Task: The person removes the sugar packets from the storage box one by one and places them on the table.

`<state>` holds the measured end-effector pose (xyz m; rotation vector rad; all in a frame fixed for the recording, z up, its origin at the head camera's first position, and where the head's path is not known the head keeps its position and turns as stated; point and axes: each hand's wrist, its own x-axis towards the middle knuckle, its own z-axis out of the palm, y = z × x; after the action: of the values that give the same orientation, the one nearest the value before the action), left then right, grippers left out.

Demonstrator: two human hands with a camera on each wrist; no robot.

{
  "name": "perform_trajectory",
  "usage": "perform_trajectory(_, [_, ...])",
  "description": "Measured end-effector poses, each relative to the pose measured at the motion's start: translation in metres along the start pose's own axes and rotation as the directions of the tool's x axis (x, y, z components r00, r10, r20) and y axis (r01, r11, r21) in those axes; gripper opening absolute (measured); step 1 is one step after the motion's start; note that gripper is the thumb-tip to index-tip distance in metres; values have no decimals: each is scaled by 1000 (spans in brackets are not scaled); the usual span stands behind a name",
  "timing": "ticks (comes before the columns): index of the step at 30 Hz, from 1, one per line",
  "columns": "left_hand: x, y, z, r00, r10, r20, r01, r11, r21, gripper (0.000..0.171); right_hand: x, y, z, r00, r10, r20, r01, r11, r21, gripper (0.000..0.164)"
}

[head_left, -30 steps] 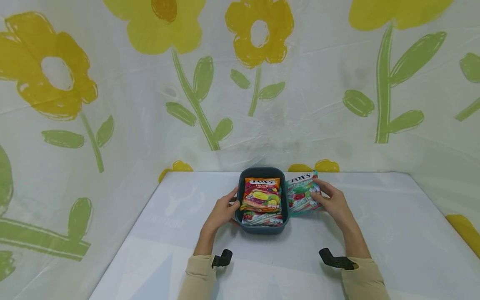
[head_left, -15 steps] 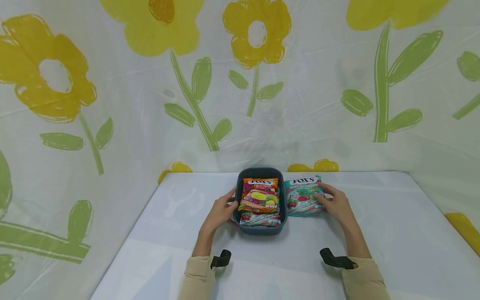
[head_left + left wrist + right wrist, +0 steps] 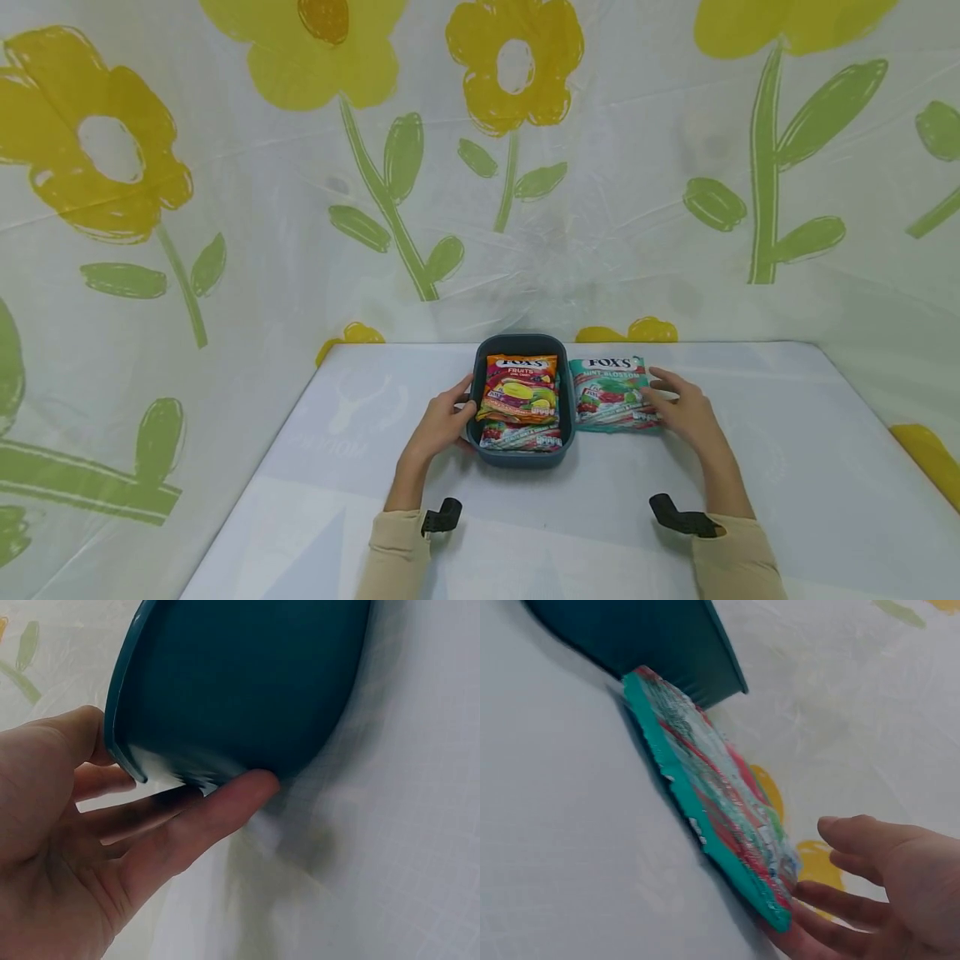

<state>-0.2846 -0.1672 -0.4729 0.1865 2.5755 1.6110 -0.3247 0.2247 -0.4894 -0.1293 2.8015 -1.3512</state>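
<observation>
A dark teal-blue plastic bin [image 3: 522,460] stands on the table in the head view. Inside it an orange and red candy bag [image 3: 517,389] lies over another candy bag [image 3: 522,437] with red and white stripes. My left hand [image 3: 441,423] holds the bin's left side, thumb at the rim and fingers along the outer wall. Flat on the table to the right of the bin lies a mint-green candy bag [image 3: 611,393]. My right hand [image 3: 688,414] is at that bag's right edge, its thumb apart from it; in the right wrist view the fingertips [image 3: 806,889] are at the bag's end.
A white table [image 3: 547,533] carries everything. Behind it hangs a pale sheet [image 3: 615,208] printed with yellow flowers. Black wrist mounts [image 3: 444,517] sit on both forearms.
The mint-green bag was tilted in my right hand; it now lies flat and straight beside the bin. My right hand has loosened and drawn rightward. The left hand stays on the bin.
</observation>
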Motion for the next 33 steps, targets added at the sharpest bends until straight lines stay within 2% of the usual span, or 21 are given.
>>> perform_trajectory(5, [0,0,-1,1000,-1,13,1,1000,-2,59,-2,2,-8,996,34,88,-40,997,59,66])
perform_trajectory(11, [1,-1,-1,1000,2,9,-2,1000,30,58,-3,-5,-10,984,53,170,-58,998,27,70])
perform_trajectory(20, [1,-2,-1,1000,-1,16,0,1000,29,59,-5,-8,-12,978,56,198,-53,998,-22,71])
perform_trajectory(33, [1,-4,-2,999,24,23,-25,999,35,58,-6,-9,-10,981,48,190,-37,997,-61,68])
